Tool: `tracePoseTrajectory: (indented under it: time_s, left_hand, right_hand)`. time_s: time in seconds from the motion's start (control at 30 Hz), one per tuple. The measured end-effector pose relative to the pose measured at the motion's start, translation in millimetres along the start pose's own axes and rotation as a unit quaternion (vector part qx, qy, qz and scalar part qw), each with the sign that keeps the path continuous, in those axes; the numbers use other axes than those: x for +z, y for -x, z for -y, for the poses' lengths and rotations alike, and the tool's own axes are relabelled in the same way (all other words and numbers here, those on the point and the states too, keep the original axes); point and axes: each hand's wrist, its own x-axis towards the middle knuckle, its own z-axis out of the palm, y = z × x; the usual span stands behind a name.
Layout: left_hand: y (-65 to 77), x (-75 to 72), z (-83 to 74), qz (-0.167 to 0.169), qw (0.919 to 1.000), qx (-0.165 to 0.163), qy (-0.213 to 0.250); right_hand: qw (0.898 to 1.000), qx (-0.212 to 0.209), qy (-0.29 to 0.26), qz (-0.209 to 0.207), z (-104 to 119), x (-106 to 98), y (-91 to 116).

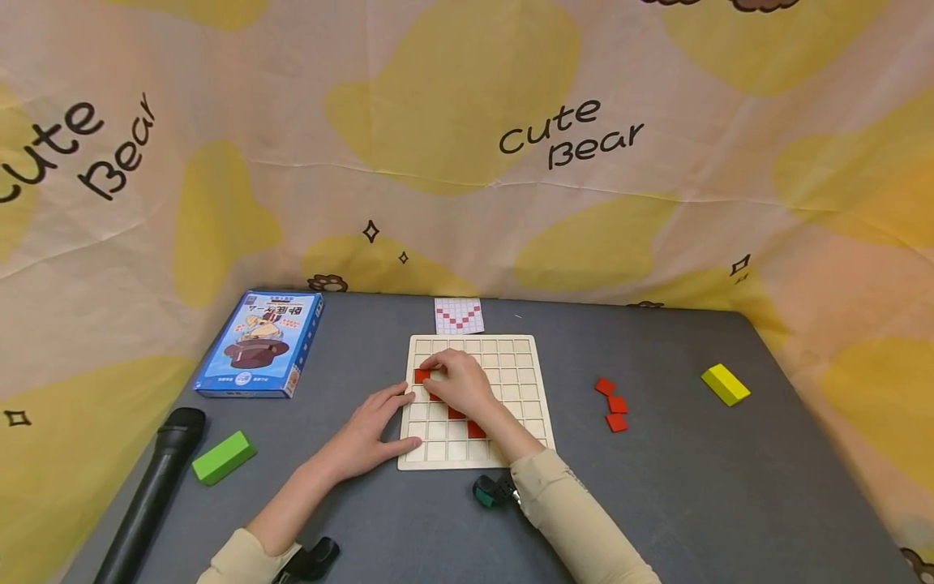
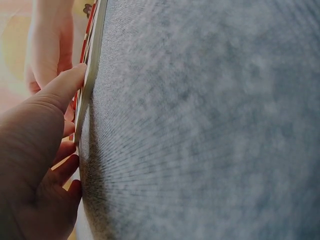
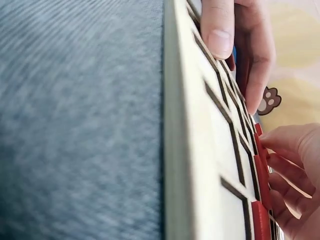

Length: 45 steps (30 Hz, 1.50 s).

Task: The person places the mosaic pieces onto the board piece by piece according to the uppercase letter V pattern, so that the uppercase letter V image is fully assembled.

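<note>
Apparently to keep the board [image 1: 512,389] steady, the left hand [image 1: 370,432] lay spread against its left edge, while the right hand [image 1: 461,383] pinched a red tile [image 1: 420,375] at its far-left squares, seemingly aligning it.

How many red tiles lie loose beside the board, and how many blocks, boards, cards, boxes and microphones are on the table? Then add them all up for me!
Loose tiles: 3
Blocks (green block, yellow block): 2
Board: 1
Card: 1
Box: 1
Microphone: 1
Total: 9
</note>
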Motion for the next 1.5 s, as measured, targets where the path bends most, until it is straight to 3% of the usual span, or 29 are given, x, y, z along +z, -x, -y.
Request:
tracePoseTrajectory:
  time_s: [0.57,0.87,1.03,1.17,1.37,1.5]
  left_hand:
    - [0.0,0.4,-0.6,-0.003,1.0,0.002,0.004]
    - [-0.4,0.3,-0.6,0.004,0.9999,-0.002,0.012]
    - [-0.5,-0.5,-1.3,0.009,0.9996,-0.01,0.024]
    - [-0.6,-0.1,-1.1,0.01,0.9995,-0.014,0.026]
    - [-0.2,0.7,0.3,0.007,0.9996,-0.007,0.028]
    - [1.4,0.7,1.0,0.006,0.9994,-0.008,0.034]
  right_hand:
    - [1.0,-0.021,-0.006,-0.022,-1,4,3]
    - [0.996,-0.007,-0.083,-0.039,-7,-6,13]
    - [0.989,0.041,-0.131,-0.055,-18,-21,23]
    - [0.986,0.068,-0.14,-0.063,-29,-40,35]
    - [0.991,0.067,-0.101,-0.059,-53,-68,58]
    - [0.994,0.05,-0.062,-0.078,-74,-86,77]
